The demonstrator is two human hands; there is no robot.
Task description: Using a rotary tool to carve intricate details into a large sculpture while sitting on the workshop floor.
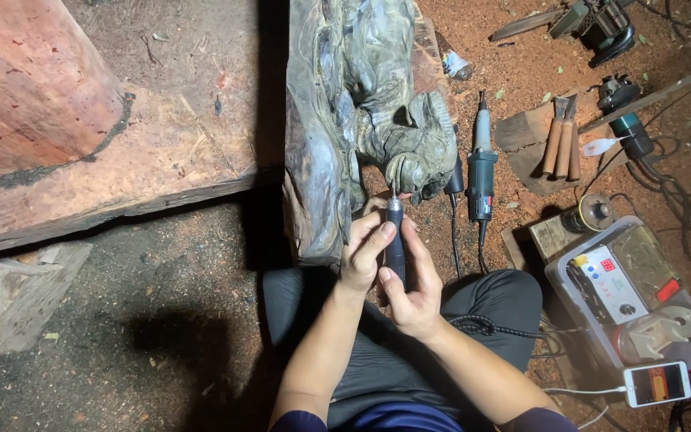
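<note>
- One dark wooden carving (361, 104) stands on the sawdust-strewn ground straight ahead of the person's knees, its rounded figured end turned toward the seated person, which puts the surface being cut within easy reach.
- One slim rotary handpiece (394, 240) is held upright just below the carving, its bit touching the carving's lower rounded end.
- The left hand (364, 254) has its fingers (377, 236) curled shut around the handpiece barrel; the right hand (413, 292) closes on it from the other side, a two-handed hold that appears to steady the tip.
- One die grinder (481, 172) lies on the ground just right of the carving, parallel to it.
- Two or three wooden-handled chisels (561, 144) rest together on a board right of the carving; the exact count is hard to make out.
- One control box (629, 292) sits to the lower right of the carving, with one phone (657, 384) plugged in beside it.
- One coiled black cable (481, 326) runs from below the right hand across the person's lap toward the box.
- One large reddish log (33, 80) lies well left of the carving.
</note>
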